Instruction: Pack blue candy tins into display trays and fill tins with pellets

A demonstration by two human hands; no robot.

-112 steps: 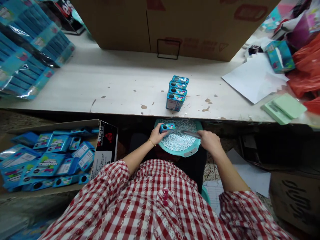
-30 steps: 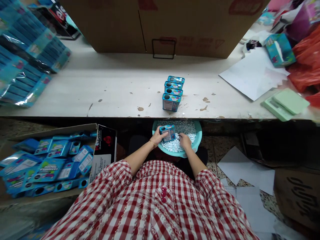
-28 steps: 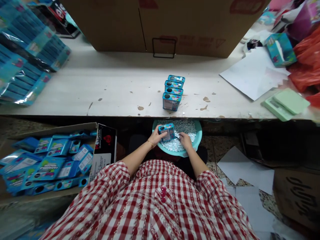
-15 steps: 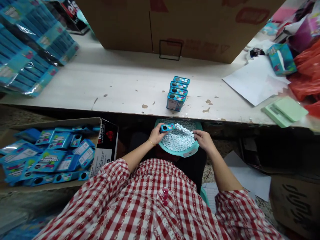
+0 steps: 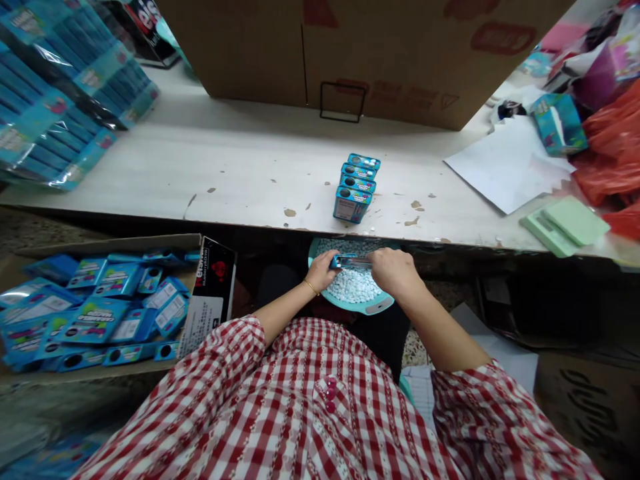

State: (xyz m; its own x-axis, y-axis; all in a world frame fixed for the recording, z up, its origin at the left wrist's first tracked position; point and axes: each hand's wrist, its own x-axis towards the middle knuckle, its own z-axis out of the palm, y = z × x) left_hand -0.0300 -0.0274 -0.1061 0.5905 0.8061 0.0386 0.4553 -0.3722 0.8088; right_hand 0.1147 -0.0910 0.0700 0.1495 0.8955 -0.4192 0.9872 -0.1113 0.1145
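Over a teal basin (image 5: 377, 305) full of small white pellets (image 5: 355, 287), my left hand (image 5: 321, 269) grips a small blue tin (image 5: 341, 260). My right hand (image 5: 395, 270) is closed around a clear scoop (image 5: 361, 263), whose far end lies at the tin. Motion blurs the scoop, and its contents cannot be made out. Several blue tins (image 5: 351, 205) stand in a row on the white table, beyond the basin, with a few pellets on the rear ones.
An open carton (image 5: 193, 241) of blue packs is at the left. Wrapped blue packs (image 5: 55, 107) stand on the white table (image 5: 240, 173). A large cardboard box (image 5: 400, 53) rises behind. White paper (image 5: 505, 167), a green case (image 5: 567, 223) and a red bag (image 5: 613, 147) lie right.
My right hand has moved left and up from the basin's right rim, bringing the scoop to the tin. My left hand has shifted slightly, with the tin now a little lower and farther right.
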